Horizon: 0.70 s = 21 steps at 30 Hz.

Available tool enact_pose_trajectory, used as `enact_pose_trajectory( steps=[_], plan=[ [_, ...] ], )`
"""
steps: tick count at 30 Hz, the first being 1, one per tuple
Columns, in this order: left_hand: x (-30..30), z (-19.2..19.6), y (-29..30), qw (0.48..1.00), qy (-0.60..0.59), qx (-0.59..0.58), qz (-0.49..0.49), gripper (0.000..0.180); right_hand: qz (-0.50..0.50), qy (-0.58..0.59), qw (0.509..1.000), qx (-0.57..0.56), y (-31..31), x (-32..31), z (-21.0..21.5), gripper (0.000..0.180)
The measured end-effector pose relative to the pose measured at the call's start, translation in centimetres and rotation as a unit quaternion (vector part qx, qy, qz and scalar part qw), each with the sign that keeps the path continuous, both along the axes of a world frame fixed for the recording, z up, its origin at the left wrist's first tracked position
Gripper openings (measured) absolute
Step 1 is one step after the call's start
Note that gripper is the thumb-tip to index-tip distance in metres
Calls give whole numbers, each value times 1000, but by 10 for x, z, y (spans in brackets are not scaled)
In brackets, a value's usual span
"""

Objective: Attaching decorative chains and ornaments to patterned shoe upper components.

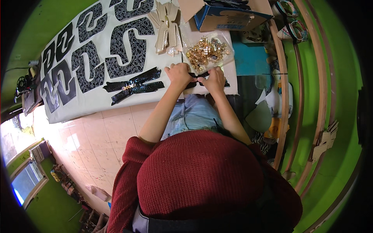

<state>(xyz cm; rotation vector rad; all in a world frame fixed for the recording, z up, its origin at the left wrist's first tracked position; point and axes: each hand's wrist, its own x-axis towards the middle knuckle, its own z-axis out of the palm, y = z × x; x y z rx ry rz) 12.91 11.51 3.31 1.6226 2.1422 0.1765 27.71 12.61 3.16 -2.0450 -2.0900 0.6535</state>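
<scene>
My left hand and my right hand are close together at the near edge of a white work table. Both pinch a glossy black bow-shaped strap piece, which my fingers largely hide. Just beyond my hands lies a clear plastic bag of gold metal ornaments. To the left of my left hand rests a pile of finished black bows with gold centres.
Black patterned cut-out pieces cover the table's left part. A stack of beige glitter strips lies at the back, beside a blue cardboard box. Curved wooden shelving with scraps stands to the right. Pale tiled floor lies below.
</scene>
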Motion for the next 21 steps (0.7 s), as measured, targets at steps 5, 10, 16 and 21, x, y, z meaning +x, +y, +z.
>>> enact_pose_trajectory(
  steps=[5, 10, 16, 21],
  plan=[
    [-4, -3, -2, 999, -34, 3, 7, 43, 32, 31, 999, -1, 6, 11, -6, 47],
    [-16, -5, 0, 988, -150, -33, 5, 41, 40, 62, 997, -16, 9, 14, -7, 49],
    [-9, -5, -6, 996, -79, 28, -19, 39, 22, 32, 999, 26, 2, 6, -6, 50],
    [-6, 0, -8, 997, -33, 60, -39, 40, 6, 21, 999, 49, -2, -1, -3, 47]
  ],
)
